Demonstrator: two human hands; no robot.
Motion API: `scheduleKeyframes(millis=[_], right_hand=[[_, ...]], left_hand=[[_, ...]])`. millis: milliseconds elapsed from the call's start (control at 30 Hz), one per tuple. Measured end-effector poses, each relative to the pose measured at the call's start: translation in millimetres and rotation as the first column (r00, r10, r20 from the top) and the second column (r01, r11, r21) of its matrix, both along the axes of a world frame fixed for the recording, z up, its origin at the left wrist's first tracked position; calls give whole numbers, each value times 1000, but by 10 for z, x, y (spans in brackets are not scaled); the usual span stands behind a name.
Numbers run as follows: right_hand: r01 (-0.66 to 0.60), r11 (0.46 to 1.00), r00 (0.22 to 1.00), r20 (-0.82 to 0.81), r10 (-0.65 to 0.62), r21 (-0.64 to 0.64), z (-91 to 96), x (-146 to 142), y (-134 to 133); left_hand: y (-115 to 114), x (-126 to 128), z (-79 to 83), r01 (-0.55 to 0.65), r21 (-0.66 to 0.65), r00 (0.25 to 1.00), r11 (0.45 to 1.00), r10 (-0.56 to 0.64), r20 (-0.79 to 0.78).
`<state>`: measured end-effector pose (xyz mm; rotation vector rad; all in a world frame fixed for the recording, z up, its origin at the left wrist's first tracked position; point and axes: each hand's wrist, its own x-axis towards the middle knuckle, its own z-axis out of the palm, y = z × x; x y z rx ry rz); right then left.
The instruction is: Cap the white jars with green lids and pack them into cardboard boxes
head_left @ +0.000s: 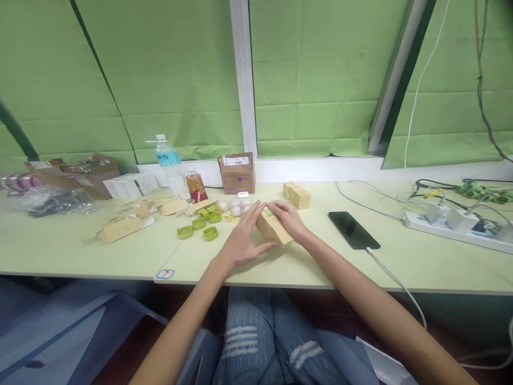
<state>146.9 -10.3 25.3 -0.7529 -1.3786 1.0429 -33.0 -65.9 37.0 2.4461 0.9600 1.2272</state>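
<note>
A small tan cardboard box (276, 231) lies on the pale green table (312, 262) in front of me, with something green showing at its open top. My left hand (242, 238) presses against its left side, fingers stretched out and together. My right hand (289, 219) curls over its right and top side, gripping it. Both hands hold the box between them.
Several green plastic cases (199, 223) and flat cardboard pieces (120, 227) lie left of the box. Two closed small boxes (297, 195), a carton (237, 172), two bottles (170, 163) stand behind. A black phone (353, 230) with cable and a power strip (457, 227) lie at right.
</note>
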Motion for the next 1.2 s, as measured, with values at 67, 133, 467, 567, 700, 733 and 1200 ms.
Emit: scheduleKeyframes(millis=[67,133,467,567,700,733,1200], right_hand=[[-9,993,1000,-4,9,-120,-47,6,43],[-30,978,999,10,33,-207,-86,4,65],[33,999,987,159,-32,-3,-53,13,25],[155,894,831,433,-348,421,-120,11,35],[86,892,600,692,-402,443,-239,-15,103],[90,911,563,734,-380,402,-262,-19,122],[-9,925,1000,-13,15,379,112,-176,-286]], left_hand=[[-15,5,5,-17,29,996,999,19,-91],[-27,57,-16,-60,35,993,998,63,-103],[66,-13,70,-374,-35,912,927,374,170],[162,-166,34,-520,-209,836,828,543,71],[257,-226,-99,-566,-255,815,784,579,-27],[269,-216,-127,-561,-260,818,786,574,-30],[254,-110,-216,-428,-402,870,809,490,60]])
